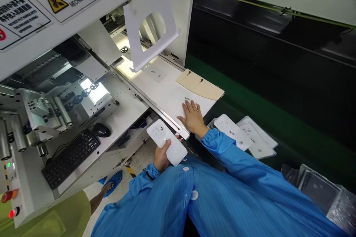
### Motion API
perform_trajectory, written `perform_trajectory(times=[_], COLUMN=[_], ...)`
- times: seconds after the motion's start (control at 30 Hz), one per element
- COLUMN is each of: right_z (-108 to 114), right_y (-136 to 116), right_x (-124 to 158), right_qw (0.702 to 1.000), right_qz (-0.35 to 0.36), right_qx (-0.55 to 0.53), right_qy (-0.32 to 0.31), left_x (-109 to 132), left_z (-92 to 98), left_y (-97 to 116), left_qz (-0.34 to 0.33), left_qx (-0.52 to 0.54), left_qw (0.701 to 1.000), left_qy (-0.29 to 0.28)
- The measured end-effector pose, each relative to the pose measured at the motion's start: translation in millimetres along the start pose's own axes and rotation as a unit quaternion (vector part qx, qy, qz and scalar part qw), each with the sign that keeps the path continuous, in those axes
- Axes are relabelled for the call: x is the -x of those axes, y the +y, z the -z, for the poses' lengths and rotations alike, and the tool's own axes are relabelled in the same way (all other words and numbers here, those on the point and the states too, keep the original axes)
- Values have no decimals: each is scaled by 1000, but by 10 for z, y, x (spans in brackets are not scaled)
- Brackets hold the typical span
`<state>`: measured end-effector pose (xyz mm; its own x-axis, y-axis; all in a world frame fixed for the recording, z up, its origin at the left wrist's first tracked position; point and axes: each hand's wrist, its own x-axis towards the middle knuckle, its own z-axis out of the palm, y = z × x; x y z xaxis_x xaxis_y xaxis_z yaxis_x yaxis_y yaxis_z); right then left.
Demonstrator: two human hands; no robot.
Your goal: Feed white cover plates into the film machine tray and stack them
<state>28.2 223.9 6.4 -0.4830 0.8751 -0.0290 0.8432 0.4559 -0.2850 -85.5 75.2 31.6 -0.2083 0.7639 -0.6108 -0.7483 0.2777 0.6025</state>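
My left hand (161, 157) grips a white rounded-corner panel (174, 148), phone-back sized, with small circles and dark marks near one end. The panel is held below the near end of the white machine platform (155, 96). My right hand (194, 119) lies flat on the platform's near end, fingers spread. Small dark print shows by its fingertips, and whether a thin sheet lies under the palm I cannot tell. Farther up the platform lies another pale panel (157, 73). A cream plate (198, 83) with two slots is fixed along the platform's right side.
Stacked white panels (233, 130) lie to the right on a dark green surface (217, 70), with clear plastic trays or bags (319, 187) nearer me. A white guard (133, 33) with a cutout hangs over the platform. A keyboard (71, 157) and mouse (101, 130) sit left.
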Motion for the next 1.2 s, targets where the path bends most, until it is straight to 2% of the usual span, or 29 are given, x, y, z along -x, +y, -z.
perform_trajectory(times=[0.43,0.63,0.7,0.8,0.9,0.97,1.03,1.13,1.2], right_z=[-38,88,178,321,422,458,471,452,403], right_y=[-27,-99,-139,-206,-258,-270,-250,-132,9], right_x=[-96,-25,112,439,800,991,1136,1345,1537], right_qw=[1000,999,996,981,962,956,952,949,952], right_qz=[-10,-7,16,46,50,33,11,-7,-19], right_qx=[-23,-40,-75,-183,-270,-290,-304,-315,-305], right_qy=[14,26,43,52,12,-25,-37,-5,18], left_x=[-74,-77,-77,-94,-124,-136,-132,-96,-60], left_z=[49,84,66,-11,-100,-131,-138,-152,-186], left_y=[24,40,49,44,-2,-64,-154,-315,-416], left_qz=[1,6,16,11,-38,-50,-17,70,110], left_qx=[-26,-27,-20,-5,-27,-81,-141,-192,-228], left_qw=[999,999,999,999,997,992,985,973,955], left_qy=[-19,-25,-31,-37,-59,-84,-93,-111,-156])
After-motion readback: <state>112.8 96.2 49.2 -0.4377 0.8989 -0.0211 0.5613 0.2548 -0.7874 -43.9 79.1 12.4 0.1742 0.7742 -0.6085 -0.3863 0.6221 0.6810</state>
